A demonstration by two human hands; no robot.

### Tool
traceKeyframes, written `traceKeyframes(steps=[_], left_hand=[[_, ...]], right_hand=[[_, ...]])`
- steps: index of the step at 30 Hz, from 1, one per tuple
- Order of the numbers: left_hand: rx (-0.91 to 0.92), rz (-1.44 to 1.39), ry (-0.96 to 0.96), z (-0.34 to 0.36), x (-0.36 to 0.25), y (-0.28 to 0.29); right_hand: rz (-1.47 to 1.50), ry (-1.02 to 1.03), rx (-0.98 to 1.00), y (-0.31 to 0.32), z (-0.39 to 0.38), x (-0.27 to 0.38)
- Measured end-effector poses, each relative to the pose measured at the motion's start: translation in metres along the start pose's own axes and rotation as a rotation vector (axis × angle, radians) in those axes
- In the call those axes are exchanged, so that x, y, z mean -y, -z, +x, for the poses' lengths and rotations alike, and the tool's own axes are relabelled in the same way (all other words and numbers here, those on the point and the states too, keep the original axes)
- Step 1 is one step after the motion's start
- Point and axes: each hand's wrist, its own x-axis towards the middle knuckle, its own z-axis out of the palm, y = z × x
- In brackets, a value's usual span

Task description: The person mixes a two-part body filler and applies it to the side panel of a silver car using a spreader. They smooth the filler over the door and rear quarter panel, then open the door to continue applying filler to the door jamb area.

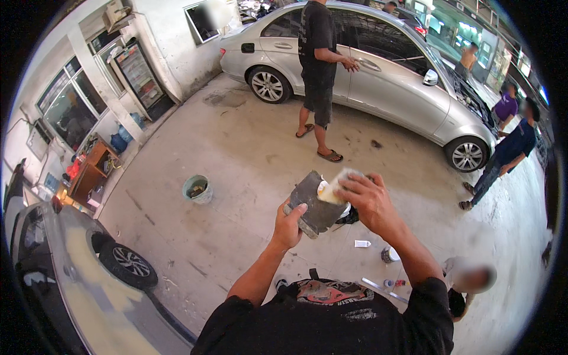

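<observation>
My left hand (288, 229) grips a dark grey flat board (309, 201) by its near left corner, thumb on top. The board is held tilted in front of my chest. At its far right edge sits a dab of white and yellowish paste (322, 187). My right hand (370, 200) is closed around a pale, cream-coloured spreader (339, 184), held against or just above the board's right side. The fingers cover part of the spreader, so its full shape is hidden.
On the floor stand a bucket (197, 190), a white tube (362, 244) and a tin (390, 255). A car with filler patches (97, 272) is at the left, a silver car (390, 94) ahead. One person (319, 65) stands before it; others are at the right, one low nearby (470, 284).
</observation>
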Motion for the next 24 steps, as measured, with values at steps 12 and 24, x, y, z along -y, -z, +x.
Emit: traceKeyframes(steps=[12,24], left_hand=[[0.168,-0.140,-0.052,0.002,-0.015,0.020],[0.210,-0.108,-0.102,0.003,-0.021,0.000]], right_hand=[[0.421,-0.048,-0.084,-0.028,0.016,0.033],[0.515,-0.478,-0.335,-0.025,-0.051,-0.002]])
